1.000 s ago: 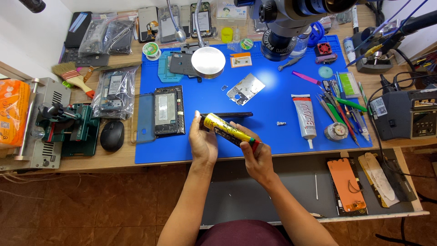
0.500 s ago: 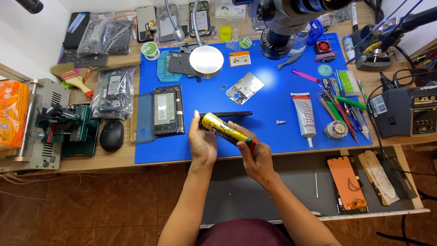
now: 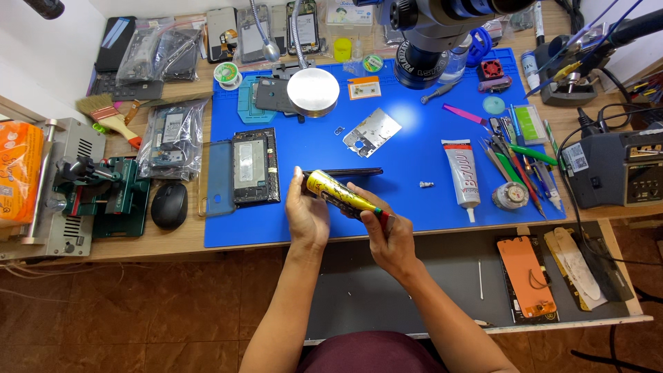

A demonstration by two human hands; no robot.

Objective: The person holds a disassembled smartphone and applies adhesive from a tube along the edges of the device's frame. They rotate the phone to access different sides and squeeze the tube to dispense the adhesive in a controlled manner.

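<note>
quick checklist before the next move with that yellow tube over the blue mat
1. Yellow tube held at both ends: ok, left hand at the flat end, right hand at the red cap end.
2. Cap on or off: cannot tell, fingers cover it.
3. Dark phone part within reach behind the tube: ok.
4. Opened phone frame lying flat on the blue mat: ok.
5. White tube clear of the hands: ok.

Orange package [image 3: 15, 169] far left; white tube [image 3: 461, 173] right
</note>
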